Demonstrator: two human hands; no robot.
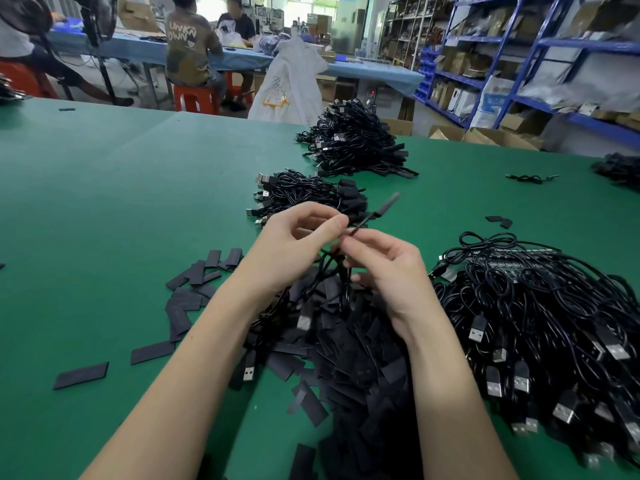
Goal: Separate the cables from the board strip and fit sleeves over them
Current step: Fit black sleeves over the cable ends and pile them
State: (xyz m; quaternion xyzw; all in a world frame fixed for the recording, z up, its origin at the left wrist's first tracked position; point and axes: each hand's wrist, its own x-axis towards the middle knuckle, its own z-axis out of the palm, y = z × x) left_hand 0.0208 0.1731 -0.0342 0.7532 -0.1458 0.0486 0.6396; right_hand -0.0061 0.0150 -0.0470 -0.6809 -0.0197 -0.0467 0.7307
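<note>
Sleeving one cable mid-batch, with plenty done and plenty left.

Head view: both hands meet above the green surface (104, 202) — the left hand (294, 244) and right hand (384, 268) are pinched close together on a single black cable (332, 268), whose small board end with a sleeve (384, 207) sticks up and away past the fingertips; how far the sleeve is seated is too blurred to tell. Loose flat sleeves (353, 344) lie heaped under the wrists and scattered to the left. To the right sits a large tangle of cables still on their board strip (512, 261), seemingly unprocessed. Farther off, a small pile (304, 195) and a bigger pile (356, 143) look finished — so I judge the job well underway, not near its end.
</note>
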